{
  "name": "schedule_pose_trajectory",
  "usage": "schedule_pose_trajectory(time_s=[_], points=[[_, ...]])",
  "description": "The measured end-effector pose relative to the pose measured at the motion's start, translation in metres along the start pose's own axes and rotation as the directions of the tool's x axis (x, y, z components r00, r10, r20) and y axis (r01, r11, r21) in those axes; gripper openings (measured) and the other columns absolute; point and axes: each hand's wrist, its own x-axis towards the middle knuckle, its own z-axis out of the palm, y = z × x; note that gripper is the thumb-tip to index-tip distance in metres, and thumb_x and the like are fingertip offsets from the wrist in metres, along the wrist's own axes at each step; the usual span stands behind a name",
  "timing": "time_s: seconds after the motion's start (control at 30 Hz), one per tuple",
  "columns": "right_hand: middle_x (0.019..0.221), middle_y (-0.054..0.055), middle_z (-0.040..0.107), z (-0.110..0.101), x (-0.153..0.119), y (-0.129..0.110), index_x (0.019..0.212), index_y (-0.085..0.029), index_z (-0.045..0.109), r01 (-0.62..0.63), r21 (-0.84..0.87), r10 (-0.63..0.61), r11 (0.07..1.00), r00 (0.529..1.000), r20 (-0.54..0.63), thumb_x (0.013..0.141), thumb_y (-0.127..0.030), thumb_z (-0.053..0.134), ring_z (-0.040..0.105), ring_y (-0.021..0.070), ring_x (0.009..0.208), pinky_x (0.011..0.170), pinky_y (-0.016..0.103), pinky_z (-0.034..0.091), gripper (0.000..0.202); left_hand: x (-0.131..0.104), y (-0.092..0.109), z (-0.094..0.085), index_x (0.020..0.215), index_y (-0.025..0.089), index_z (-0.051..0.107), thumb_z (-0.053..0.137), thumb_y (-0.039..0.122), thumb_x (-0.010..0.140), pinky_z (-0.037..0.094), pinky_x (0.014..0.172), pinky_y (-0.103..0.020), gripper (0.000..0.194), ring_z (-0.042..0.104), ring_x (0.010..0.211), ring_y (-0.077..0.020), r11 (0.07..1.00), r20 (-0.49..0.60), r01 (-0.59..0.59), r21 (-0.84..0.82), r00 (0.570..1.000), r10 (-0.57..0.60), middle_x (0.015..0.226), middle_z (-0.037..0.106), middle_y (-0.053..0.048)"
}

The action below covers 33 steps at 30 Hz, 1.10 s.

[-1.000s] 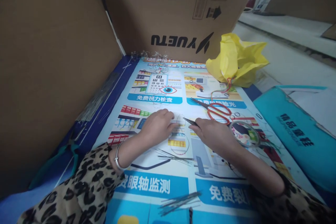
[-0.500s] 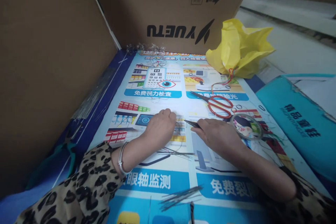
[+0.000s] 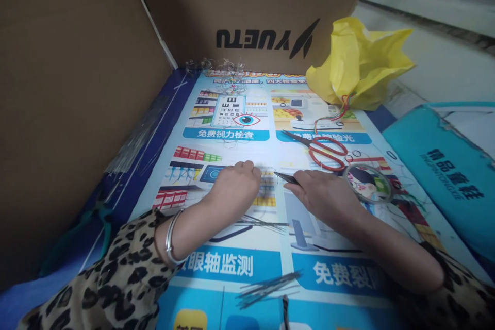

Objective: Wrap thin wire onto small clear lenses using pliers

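My left hand [image 3: 240, 185], with a silver bangle at the wrist, has its fingers pressed together; a thin wire seems to run from them, but its outline is faint. My right hand [image 3: 323, 193] is closed around dark pointed tweezers [image 3: 286, 177], whose tips point left toward my left fingertips, a small gap apart. Thin dark wires [image 3: 263, 223] lie just below my left hand, and another bundle of them [image 3: 266, 289] is nearer to me. Red-handled scissors [image 3: 327, 153] rest beyond my right hand. Beside it is a roll of clear tape [image 3: 367, 183].
A printed poster [image 3: 276, 157] covers the surface. Cardboard walls [image 3: 185, 15] stand at the left and back. A yellow bag [image 3: 353, 67] and a teal box [image 3: 444, 160] are on the right. Green-handled pliers [image 3: 102, 216] and clear strands [image 3: 133, 144] lie left; tangled wire pieces [image 3: 232, 80] sit behind.
The view has shifted slightly. My hands keep nearly the same pose, with the tweezers still in my right hand and their tips near my left fingers.
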Motion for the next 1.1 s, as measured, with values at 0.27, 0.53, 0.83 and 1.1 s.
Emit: schedule_pose_trajectory(time_s=[0.27, 0.53, 0.83, 1.1], points=[[0.068, 0.005, 0.064, 0.001, -0.001, 0.001, 0.075, -0.018, 0.053, 0.025, 0.008, -0.024, 1.0, 0.999, -0.031, 0.089, -0.044, 0.038, 0.059, 0.0183, 0.061, 0.049, 0.026, 0.018, 0.033, 0.001, -0.005, 0.011, 0.09, 0.011, 0.05, 0.037, 0.006, 0.08, 0.047, 0.059, -0.032, 0.017, 0.057, 0.076, -0.0219, 0.995, 0.01, 0.083, -0.06, 0.997, -0.083, 0.088, 0.056, -0.01], [0.066, 0.003, 0.062, 0.003, -0.001, 0.001, 0.074, -0.018, 0.053, 0.084, 0.018, -0.082, 0.996, 0.994, -0.078, 0.089, -0.043, 0.039, 0.058, 0.0173, 0.06, 0.051, 0.026, 0.02, 0.032, 0.007, -0.01, 0.012, 0.089, 0.015, 0.049, 0.034, 0.016, 0.088, 0.045, 0.06, -0.03, 0.016, 0.058, 0.073, -0.0193, 0.962, -0.024, 0.191, -0.198, 0.98, -0.199, 0.083, 0.059, -0.006], [0.067, 0.004, 0.063, 0.003, 0.0, 0.001, 0.074, -0.018, 0.053, 0.059, 0.004, -0.059, 0.998, 0.997, -0.052, 0.088, -0.043, 0.039, 0.058, 0.0179, 0.059, 0.05, 0.027, 0.02, 0.032, 0.004, -0.009, 0.009, 0.087, 0.014, 0.052, 0.039, 0.019, 0.086, 0.045, 0.064, -0.03, 0.013, 0.057, 0.08, -0.0207, 0.987, -0.009, 0.095, -0.127, 0.995, -0.097, 0.086, 0.057, -0.007], [0.067, 0.004, 0.063, 0.0, -0.001, 0.001, 0.075, -0.018, 0.054, 0.093, 0.024, -0.092, 0.995, 0.995, -0.03, 0.089, -0.043, 0.039, 0.057, 0.0165, 0.06, 0.052, 0.027, 0.022, 0.033, 0.003, -0.002, 0.011, 0.089, 0.011, 0.049, 0.036, 0.006, 0.08, 0.047, 0.065, -0.031, 0.017, 0.056, 0.08, -0.0213, 0.993, 0.019, 0.107, -0.058, 0.994, -0.106, 0.085, 0.054, -0.01]])
